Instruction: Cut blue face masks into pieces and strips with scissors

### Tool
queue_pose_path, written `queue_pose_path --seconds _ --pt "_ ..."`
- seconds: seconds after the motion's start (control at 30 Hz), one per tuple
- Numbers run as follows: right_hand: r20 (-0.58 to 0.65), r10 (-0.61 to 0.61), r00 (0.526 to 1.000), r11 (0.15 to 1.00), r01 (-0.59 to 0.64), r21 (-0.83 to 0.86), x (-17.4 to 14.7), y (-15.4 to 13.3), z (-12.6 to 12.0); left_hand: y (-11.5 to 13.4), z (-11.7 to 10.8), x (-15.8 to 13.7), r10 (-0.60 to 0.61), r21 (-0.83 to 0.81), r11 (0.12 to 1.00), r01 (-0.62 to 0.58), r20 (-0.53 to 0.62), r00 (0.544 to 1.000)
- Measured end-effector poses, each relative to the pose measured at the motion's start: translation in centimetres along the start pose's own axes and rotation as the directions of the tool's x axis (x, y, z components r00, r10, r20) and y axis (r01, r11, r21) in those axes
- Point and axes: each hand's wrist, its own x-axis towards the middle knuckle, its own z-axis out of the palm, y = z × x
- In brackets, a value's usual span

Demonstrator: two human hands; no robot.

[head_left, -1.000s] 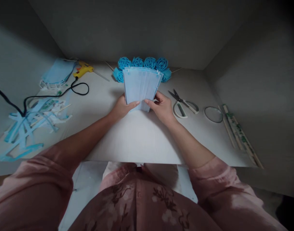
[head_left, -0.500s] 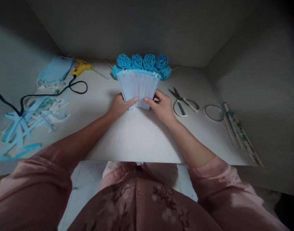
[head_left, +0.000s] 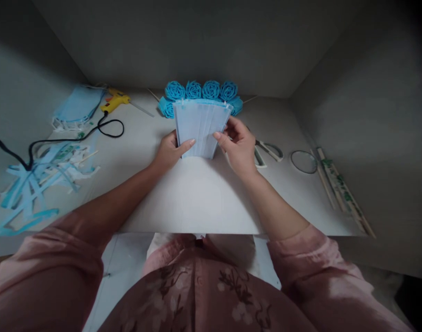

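A pale blue pleated face mask [head_left: 201, 127], fanned wider at the top, is held upright above the middle of the table. It may be more than one layer; I cannot tell. My left hand [head_left: 170, 150] grips its lower left side, thumb across the front and fingers hidden behind. On the right edge, a little higher, my right hand [head_left: 237, 145] pinches it with the thumb in front. Just behind the mask lie several blue crepe-like roses [head_left: 211, 89] on thin sticks, the lower ones partly covered by it.
To the left are a yellow glue gun [head_left: 114, 100] with a black cord, a pile of masks [head_left: 78, 106] and cut blue strips [head_left: 31, 184]. At right lie scissors [head_left: 271, 150], partly behind my right hand, a wire ring [head_left: 303, 162] and several wooden sticks [head_left: 345, 193].
My right hand has slid up the mask's right edge, its fingers now higher and covering part of the scissors. The left hand keeps its grip, nearly still. The view has shifted slightly.
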Motion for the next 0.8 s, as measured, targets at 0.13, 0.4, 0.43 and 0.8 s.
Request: queue_pose_path --seconds 0.13,0.4,0.43,0.8 --pt "0.040 -0.003 0.999 0.997 0.000 0.080 0.0 0.3 0.3 0.0 0.0 -0.1 -0.022 0.020 1.000 0.021 0.015 1.000" --pt "0.008 -0.067 0.998 0.992 0.066 0.104 0.0 0.5 0.6 0.9 0.3 -0.7 -0.080 0.019 0.997 0.080 0.019 0.997" --pt "0.002 -0.080 0.997 0.992 0.079 0.098 0.0 0.5 0.6 0.9 0.4 -0.7 -0.083 0.017 0.996 0.082 0.015 0.996" --pt "-0.095 -0.301 0.949 0.948 0.286 -0.139 -0.5 -1.6 0.0 0.4 0.1 -0.4 -0.128 -0.021 0.992 0.126 -0.094 0.987"
